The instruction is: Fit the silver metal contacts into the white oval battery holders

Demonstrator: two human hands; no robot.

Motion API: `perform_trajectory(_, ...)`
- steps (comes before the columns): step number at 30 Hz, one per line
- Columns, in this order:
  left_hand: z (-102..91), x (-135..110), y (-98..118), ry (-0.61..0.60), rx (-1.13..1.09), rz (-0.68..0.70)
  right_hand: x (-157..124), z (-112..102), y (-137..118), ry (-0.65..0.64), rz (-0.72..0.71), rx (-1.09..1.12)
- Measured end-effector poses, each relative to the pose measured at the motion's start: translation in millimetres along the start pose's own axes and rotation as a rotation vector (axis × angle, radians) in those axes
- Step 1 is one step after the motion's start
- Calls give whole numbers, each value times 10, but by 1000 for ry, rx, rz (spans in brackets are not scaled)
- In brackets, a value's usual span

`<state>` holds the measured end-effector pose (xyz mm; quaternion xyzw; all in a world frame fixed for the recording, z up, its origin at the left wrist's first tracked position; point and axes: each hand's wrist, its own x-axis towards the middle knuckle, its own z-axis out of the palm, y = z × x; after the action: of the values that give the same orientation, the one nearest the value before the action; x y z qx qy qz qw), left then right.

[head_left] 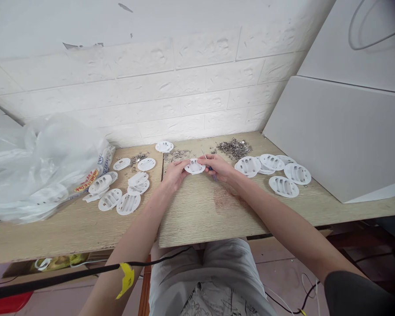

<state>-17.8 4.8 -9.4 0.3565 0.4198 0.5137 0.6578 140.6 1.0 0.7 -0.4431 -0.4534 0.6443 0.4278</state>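
Note:
A round white plastic disc with slots (195, 166) is held just over the middle of the table between both hands. My left hand (175, 175) pinches its left edge. My right hand (219, 166) grips the right edge with thumb and finger, and also keeps a thin screwdriver (211, 168) in the same hand, its metal shaft pointing up and away. Behind the hands lie small metal pieces (177, 155) in a loose scatter, and a larger heap of metal pieces (235, 148) sits just beyond my right hand.
Several white discs (284, 186) lie on the right, near a grey panel (342, 140). More discs (128, 203) lie on the left beside a clear plastic bag (46, 162). A white brick-patterned wall (191, 96) closes off the back. A black cable (85, 273) crosses in front.

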Motion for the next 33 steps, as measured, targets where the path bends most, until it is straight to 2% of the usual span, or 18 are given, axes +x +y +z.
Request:
perform_trajectory(9, 5, -32, 25, -109, 13, -38, -27, 18, -20, 10, -11, 1)
perform_trajectory(17, 41, -82, 103, -130, -164, -158, 11, 2, 2, 65, 13, -24)
perform_trajectory(20, 43, -75, 104, -127, -190, -177, 5, -14, 18, 142, -92, -216)
perform_trajectory(23, 40, -64, 98, -118, -184, -184, 1, -52, 18, 240, -313, -573)
perform_trajectory(25, 37, -59, 98, -112, -177, -190, -5, -81, 1, 270, -394, -777)
perform_trajectory(28, 37, -57, 103, -85, -165, -207, -29, -106, -38, 286, -401, -959)
perform_trajectory(33, 44, -60, 108, -58, -135, -211, -80, -79, -82, 315, -333, -1121)
